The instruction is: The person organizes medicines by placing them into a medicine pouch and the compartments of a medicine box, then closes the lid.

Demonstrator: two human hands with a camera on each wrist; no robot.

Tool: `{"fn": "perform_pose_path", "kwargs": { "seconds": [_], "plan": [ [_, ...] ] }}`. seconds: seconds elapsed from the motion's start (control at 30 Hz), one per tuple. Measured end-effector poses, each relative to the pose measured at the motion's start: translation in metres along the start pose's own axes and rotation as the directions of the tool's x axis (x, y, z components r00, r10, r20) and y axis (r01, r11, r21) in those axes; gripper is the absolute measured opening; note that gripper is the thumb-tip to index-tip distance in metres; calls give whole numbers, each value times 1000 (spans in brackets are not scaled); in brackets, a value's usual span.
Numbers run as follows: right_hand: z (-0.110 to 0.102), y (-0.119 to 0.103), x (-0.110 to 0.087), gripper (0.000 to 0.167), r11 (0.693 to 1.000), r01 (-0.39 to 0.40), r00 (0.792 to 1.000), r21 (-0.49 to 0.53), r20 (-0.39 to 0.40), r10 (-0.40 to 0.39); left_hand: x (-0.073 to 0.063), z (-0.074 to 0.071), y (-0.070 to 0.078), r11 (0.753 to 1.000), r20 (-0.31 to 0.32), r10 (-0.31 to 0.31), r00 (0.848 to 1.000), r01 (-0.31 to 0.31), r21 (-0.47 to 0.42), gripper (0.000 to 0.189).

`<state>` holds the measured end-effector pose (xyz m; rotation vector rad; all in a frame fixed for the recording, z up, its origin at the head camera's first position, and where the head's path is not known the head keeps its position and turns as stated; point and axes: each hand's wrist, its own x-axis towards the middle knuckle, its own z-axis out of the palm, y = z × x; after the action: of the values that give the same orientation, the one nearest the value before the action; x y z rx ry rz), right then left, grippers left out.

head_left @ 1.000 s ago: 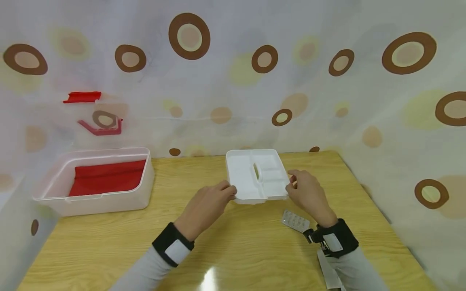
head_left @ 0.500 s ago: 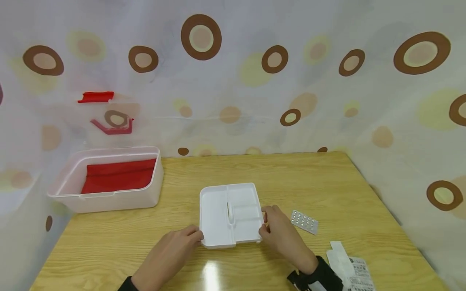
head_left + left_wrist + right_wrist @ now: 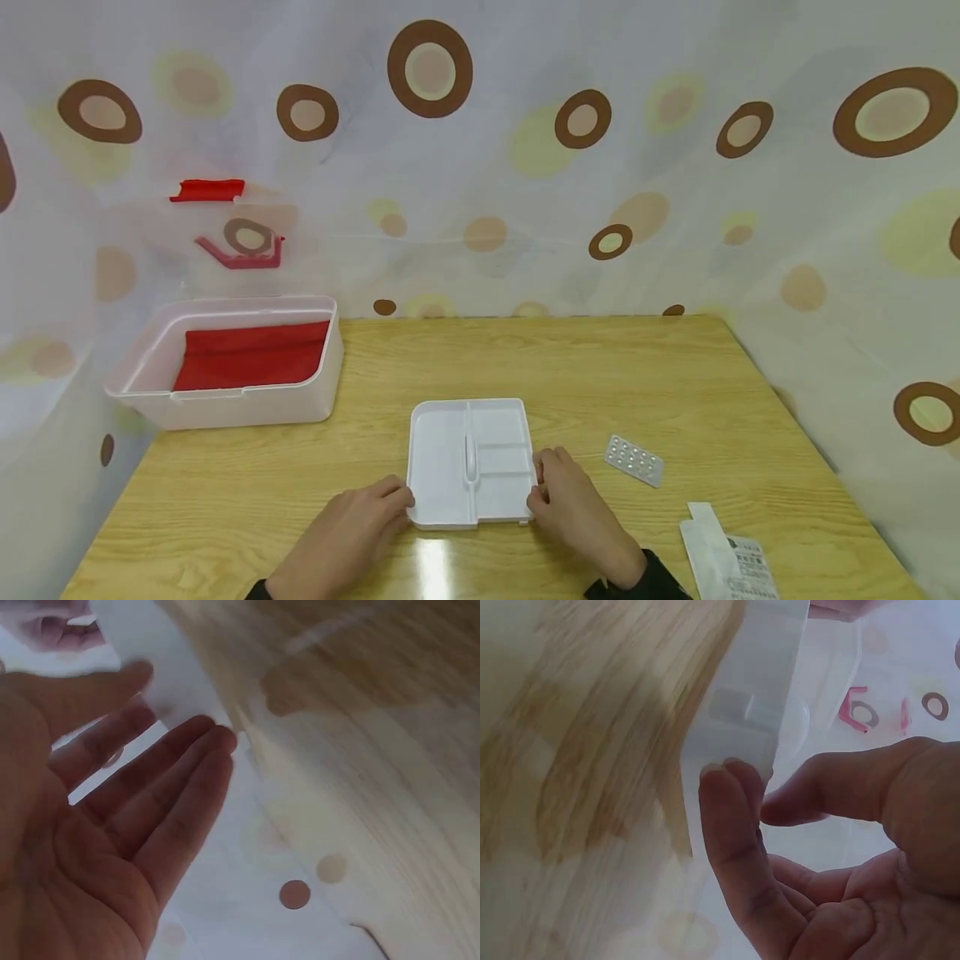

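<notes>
A white plastic divided tray (image 3: pixel 441 467) with a raised middle handle lies low over the table in the head view, its right half split into small compartments. My left hand (image 3: pixel 352 529) holds its near left corner; in the left wrist view, the thumb and fingertips (image 3: pixel 221 739) meet the tray's side wall (image 3: pixel 176 671). On the opposite edge, my right hand (image 3: pixel 573 508) pinches the rim. Thumb and index finger (image 3: pixel 727 802) close on the tray wall (image 3: pixel 742 690) in the right wrist view. Right of that hand lies a silver blister pack (image 3: pixel 633 461).
A translucent white bin (image 3: pixel 247 408) with red cloth (image 3: pixel 255 357) inside stands at the back left. White paper packaging with print (image 3: pixel 723 554) lies at the front right. A patterned sheet (image 3: pixel 480 167) rises behind the wooden table (image 3: pixel 562 350).
Both hands have brought the tray down and nearer to me, left of where it was, onto or close to the tabletop. The blister pack and paper now show fully beside the right arm.
</notes>
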<state>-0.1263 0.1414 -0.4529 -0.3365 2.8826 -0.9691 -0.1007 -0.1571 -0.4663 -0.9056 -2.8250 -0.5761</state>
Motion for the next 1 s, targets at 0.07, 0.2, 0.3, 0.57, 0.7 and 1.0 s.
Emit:
{"fn": "perform_pose_path", "kwargs": {
  "seconds": [0.07,0.2,0.3,0.57,0.7,1.0],
  "plan": [
    [0,0,-1,13,1000,-3,1000,1,5,3,1,0,-4,999,-3,-45,999,45,-30,22],
    [-10,0,-1,33,999,-30,999,-23,-12,30,12,0,-17,981,-2,-158,987,157,-115,26],
    [-28,7,3,45,995,-59,998,-81,-33,56,28,-1,-30,948,44,-233,972,237,-214,17],
    [-86,66,16,47,943,-93,991,-319,59,118,72,14,-65,824,205,-393,896,442,-354,28],
    [-99,95,19,50,947,-111,982,-301,112,151,80,22,-72,802,202,-446,872,490,-341,34],
    [-97,106,26,44,939,-95,981,-331,128,144,83,17,-77,771,269,-433,860,508,-383,33]
  ]
}}
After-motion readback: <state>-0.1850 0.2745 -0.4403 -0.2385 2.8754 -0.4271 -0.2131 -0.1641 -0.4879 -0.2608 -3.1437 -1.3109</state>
